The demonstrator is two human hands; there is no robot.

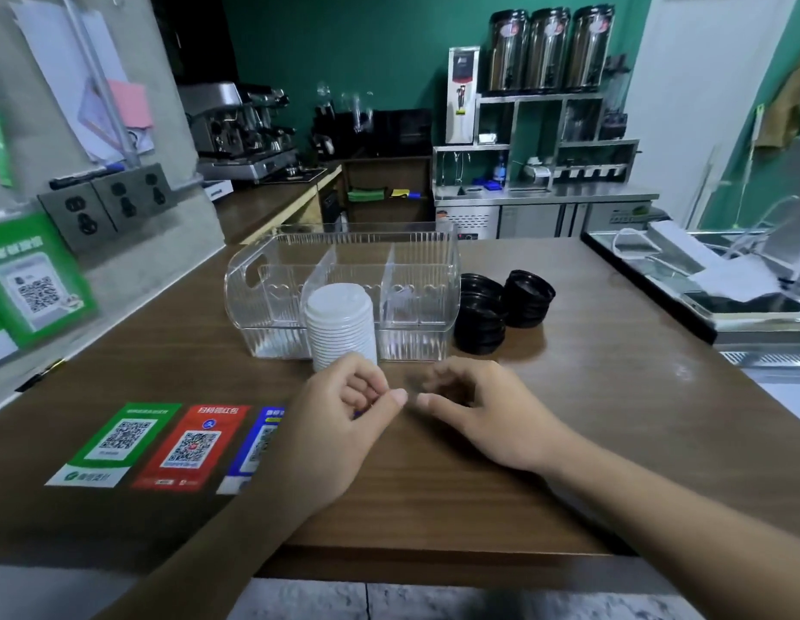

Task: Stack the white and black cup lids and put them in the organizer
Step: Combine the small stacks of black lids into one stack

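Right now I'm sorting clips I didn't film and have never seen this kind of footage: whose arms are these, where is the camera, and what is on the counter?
There is no machine here. One wide-angle camera sits on a person's head, looking forward and down, so the arms reaching in are their own. The left hand and right hand hover close together above the wooden counter, fingers loosely curled; neither seems to hold anything. Just beyond them stands a stack of white lids, in front of a clear organizer with dividers. To its right sit two stacks of black lids. QR code stickers lie on the left.
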